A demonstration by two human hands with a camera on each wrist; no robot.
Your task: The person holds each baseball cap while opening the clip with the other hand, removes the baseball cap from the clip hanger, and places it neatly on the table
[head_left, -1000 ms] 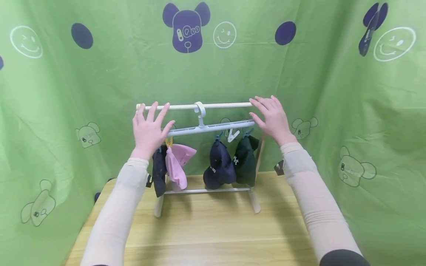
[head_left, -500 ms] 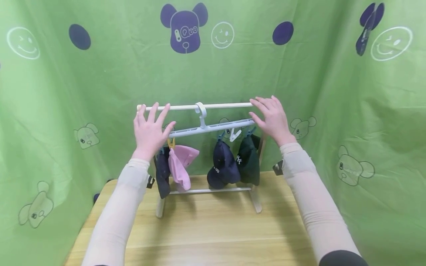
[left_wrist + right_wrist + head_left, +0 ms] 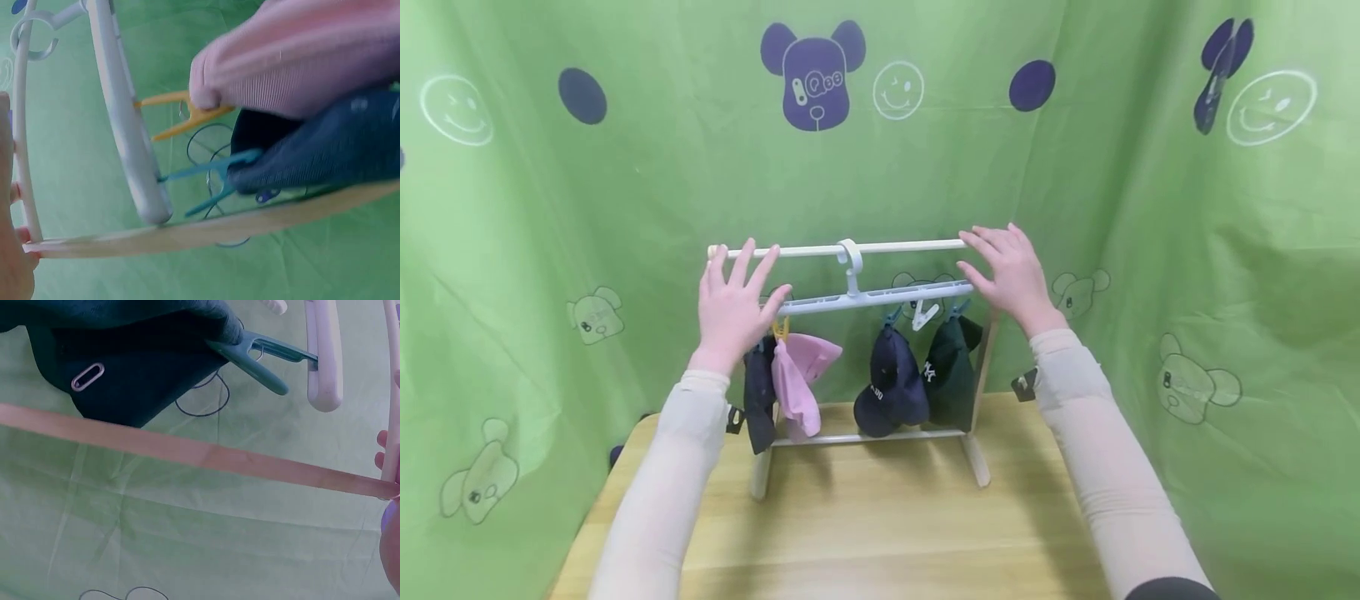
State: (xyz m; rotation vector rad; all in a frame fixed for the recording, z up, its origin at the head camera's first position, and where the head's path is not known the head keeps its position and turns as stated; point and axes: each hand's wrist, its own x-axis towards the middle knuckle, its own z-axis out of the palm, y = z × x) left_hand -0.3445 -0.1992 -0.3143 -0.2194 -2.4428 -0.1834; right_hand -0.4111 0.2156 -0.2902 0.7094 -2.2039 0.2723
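Observation:
In the head view, my left hand (image 3: 733, 310) rests spread fingers on the left end of a pale rack's top rod (image 3: 805, 251); its thumb stands apart. My right hand (image 3: 1015, 275) lays its fingertips on the rod's right end, the thumb apart too. From the rod hangs a light blue hanger (image 3: 872, 298), slightly tilted, its ends partly hidden by the hands. Clothespins hold a dark cap (image 3: 760, 400), a pink cap (image 3: 797, 392), a navy cap (image 3: 891, 387) and a dark green cap (image 3: 950, 379). A white clothespin (image 3: 924, 314) hangs with no cap.
The rack's feet (image 3: 976, 460) stand on a wood-grain table (image 3: 865, 533). Green printed curtains (image 3: 940, 175) enclose the back and sides. In the wrist views, the yellow clothespin (image 3: 181, 112) and a teal clothespin (image 3: 262, 359) hang close to the rack's uprights (image 3: 219, 455).
The hanger and its caps have swayed slightly right and then back left. Both hands stay at the rod's ends; the whole view shifts a little.

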